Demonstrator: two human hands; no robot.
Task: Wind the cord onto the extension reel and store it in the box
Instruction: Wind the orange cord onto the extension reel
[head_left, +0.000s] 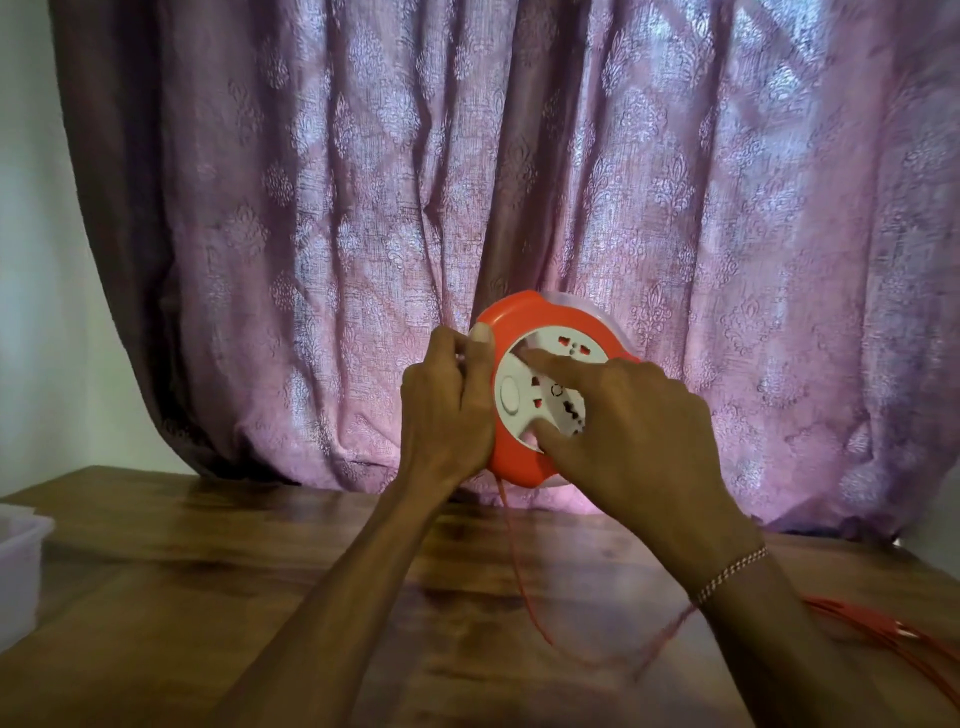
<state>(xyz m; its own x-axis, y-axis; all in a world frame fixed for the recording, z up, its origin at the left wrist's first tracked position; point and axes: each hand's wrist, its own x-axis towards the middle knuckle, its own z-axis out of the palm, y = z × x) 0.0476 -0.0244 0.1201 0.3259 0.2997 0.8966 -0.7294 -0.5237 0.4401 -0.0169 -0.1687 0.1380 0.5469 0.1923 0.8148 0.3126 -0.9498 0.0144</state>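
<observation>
The worktop (260, 597) carries loose cord (524, 582) trailing rightward; the box (18, 566) sits at its left edge. The extension reel (519, 322) is held upright above it. The left hand (447, 410) grips the rim, fingers curled round it. The right hand (623, 431) presses index finger and thumb on the white hub. Recommended: brace the rim steady, rotate the hub evenly, keep the cord lightly taut.

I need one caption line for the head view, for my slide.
Left hand grips the round orange-and-white extension reel above the wooden table; right hand fingers turn its face, thin orange cord trailing down.
</observation>
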